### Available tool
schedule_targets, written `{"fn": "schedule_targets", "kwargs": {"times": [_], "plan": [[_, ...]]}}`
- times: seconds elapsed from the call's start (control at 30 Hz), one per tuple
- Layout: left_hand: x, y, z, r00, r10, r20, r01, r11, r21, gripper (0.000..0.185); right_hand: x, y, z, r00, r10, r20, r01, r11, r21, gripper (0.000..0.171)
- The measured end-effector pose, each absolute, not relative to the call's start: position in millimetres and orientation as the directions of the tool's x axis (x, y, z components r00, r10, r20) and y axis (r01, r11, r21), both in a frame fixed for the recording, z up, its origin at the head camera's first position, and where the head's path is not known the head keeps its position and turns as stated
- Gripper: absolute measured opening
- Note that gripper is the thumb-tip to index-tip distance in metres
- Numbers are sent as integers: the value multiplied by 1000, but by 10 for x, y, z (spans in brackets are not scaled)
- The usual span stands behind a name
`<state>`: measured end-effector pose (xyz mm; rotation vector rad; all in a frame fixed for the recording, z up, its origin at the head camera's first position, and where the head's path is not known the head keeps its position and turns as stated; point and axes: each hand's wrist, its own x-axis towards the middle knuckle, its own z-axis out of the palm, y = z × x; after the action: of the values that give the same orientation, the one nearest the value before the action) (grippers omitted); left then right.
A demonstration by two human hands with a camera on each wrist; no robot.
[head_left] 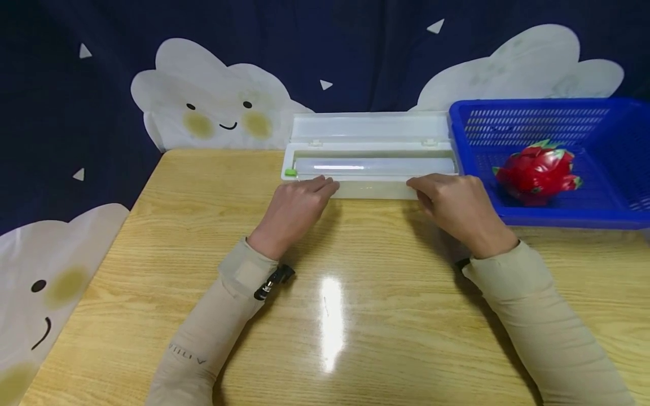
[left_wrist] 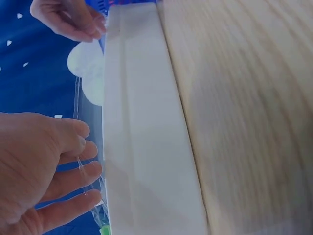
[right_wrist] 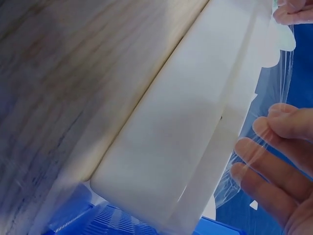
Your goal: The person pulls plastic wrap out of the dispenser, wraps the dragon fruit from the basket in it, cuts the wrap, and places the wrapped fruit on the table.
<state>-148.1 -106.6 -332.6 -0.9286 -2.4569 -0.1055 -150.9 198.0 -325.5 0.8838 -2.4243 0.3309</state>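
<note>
White plastic cling-film dispenser box [head_left: 370,169] lies lid-open at the far edge of the pale wooden table [head_left: 325,316], film edge facing the person. Left hand [head_left: 294,206] pinches the clear film sheet [left_wrist: 90,161] near the left end; right hand [head_left: 452,203] pinches it near the right. Blue slotted plastic basket [head_left: 609,141] alongside holds a red dragon fruit [head_left: 537,171].

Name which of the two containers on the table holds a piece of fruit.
The blue basket at the right: a red dragon fruit lies in it. The white box holds a roll of film.
</note>
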Motion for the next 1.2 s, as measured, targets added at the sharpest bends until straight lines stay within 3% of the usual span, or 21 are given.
{"fn": "schedule_targets", "kwargs": {"times": [0.3, 0.77, 1.2], "plan": [[-1444, -1106, -3374, -638, 613, 465, 649, 754, -102, 28, -1493, 1969, -3255, -625, -557, 547, -665, 747, 1, 31], [-1413, -1120, -3389, -627, 619, 472, 654, 748, -111, 29, -1476, 1937, -3274, -611, -555, 565, -660, 751, 24, 18], [-1403, -1124, -3385, -632, 617, 469, 652, 750, -108, 30, -1490, 1952, -3278, -620, -535, 574, -645, 764, 15, 30]]}}
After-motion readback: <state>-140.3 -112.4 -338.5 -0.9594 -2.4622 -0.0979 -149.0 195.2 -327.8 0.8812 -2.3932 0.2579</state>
